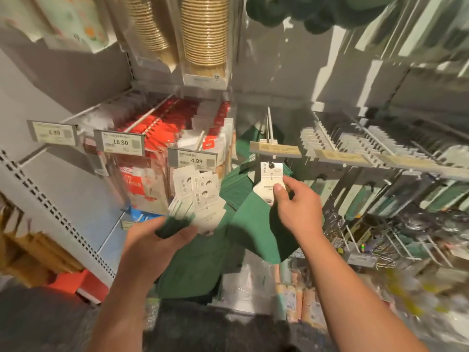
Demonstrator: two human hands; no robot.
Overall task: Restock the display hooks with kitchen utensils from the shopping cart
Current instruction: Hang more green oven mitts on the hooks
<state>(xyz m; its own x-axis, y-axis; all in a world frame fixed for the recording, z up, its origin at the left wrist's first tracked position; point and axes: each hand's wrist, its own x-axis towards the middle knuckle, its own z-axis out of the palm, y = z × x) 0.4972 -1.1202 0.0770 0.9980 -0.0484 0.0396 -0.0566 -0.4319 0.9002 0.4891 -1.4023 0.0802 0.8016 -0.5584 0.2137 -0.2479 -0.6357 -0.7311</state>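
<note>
Your right hand pinches the white card tag of 1 green item, thumb on the front of the card; the tag's hole sits at the tip of the display hook, just under its tan price strip. More green pieces hang behind it on that hook. Your left hand grips a fanned bundle of green items with white tags, held low and left of the hook, blurred. Price labels reading 8.90, 16.90 and 4.99 front the hooks of red packets to the left. Stacked paper cups hang above.
</note>
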